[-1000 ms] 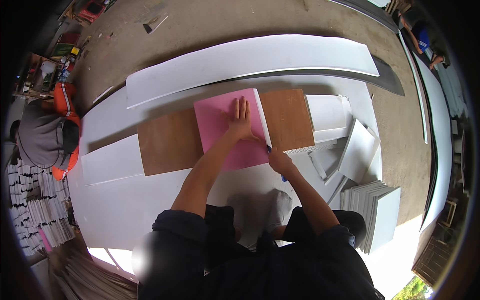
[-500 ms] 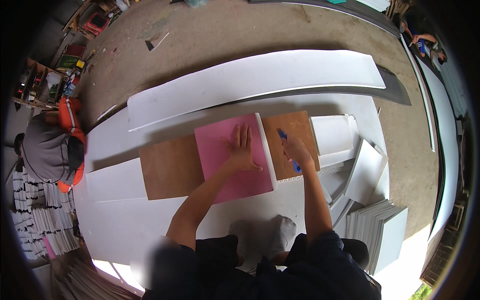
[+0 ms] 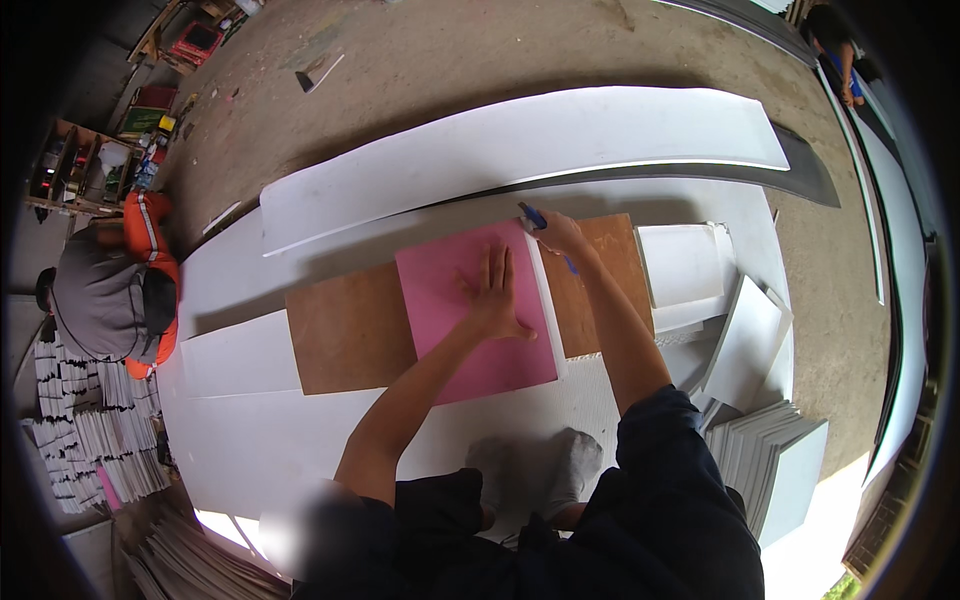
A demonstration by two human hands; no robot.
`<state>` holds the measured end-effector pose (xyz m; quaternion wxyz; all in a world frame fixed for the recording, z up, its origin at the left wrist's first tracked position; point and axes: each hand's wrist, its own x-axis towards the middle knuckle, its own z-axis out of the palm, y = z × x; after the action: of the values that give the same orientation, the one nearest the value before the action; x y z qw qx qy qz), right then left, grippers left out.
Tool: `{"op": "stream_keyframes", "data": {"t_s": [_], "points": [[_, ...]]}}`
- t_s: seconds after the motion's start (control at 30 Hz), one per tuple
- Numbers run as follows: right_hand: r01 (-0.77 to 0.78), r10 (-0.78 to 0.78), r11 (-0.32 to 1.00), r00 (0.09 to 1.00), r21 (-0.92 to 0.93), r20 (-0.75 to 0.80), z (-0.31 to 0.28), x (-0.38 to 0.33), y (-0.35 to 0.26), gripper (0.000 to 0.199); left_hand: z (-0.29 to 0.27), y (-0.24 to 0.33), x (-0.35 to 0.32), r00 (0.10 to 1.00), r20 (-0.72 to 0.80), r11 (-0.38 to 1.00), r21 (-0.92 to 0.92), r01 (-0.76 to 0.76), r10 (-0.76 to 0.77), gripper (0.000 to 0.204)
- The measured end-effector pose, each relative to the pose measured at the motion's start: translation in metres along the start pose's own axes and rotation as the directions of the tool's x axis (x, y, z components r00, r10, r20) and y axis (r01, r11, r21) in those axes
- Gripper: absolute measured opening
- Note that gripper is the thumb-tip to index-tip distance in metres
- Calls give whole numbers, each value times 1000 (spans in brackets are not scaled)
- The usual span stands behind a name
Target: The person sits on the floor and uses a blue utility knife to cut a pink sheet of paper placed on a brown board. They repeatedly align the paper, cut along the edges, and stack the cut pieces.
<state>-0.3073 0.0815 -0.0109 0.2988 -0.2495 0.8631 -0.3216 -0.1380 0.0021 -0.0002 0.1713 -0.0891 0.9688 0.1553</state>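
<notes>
My left hand (image 3: 493, 305) lies flat with its fingers spread on a pink board (image 3: 450, 365), pressing on its surface. My right hand (image 3: 562, 237) is closed round a blue utility knife (image 3: 536, 217), whose front end is at the far right corner of the pink board. Along that board's right side shows a narrow white strip (image 3: 546, 310). Beneath the pink board, brown boards stick out, one to the left (image 3: 350, 330) and another to the right (image 3: 605, 290). The brown boards lie over white sheet material.
A long white panel (image 3: 520, 145) lies beyond the boards, over a dark sheet. Cut white pieces (image 3: 745, 345) and a stack of panels (image 3: 775, 465) are on the right. A person in grey and orange (image 3: 110, 290) bends at the left; another person (image 3: 840, 55) is far right.
My right hand has moved away from me and left with the knife, from over the right brown board to the pink board's far right corner. My left hand keeps its place on the pink board.
</notes>
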Motion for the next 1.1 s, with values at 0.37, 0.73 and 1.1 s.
{"op": "stream_keyframes", "data": {"t_s": [0.37, 0.73, 1.1], "points": [[-18, 14, 945, 1000, 327, 13, 5, 4, 4, 32, -1, -3, 0, 1000, -20, 1000, 20, 10, -10, 137], [-150, 134, 979, 984, -138, -120, 15, -37, -23, 28, 2, 1, 4, 1000, -26, 1000, 9, -9, 10, 137], [-148, 129, 934, 988, -325, -82, 22, -29, -46, 31, -1, 0, 2, 1000, 1, 999, -44, -8, 8, 137]]}}
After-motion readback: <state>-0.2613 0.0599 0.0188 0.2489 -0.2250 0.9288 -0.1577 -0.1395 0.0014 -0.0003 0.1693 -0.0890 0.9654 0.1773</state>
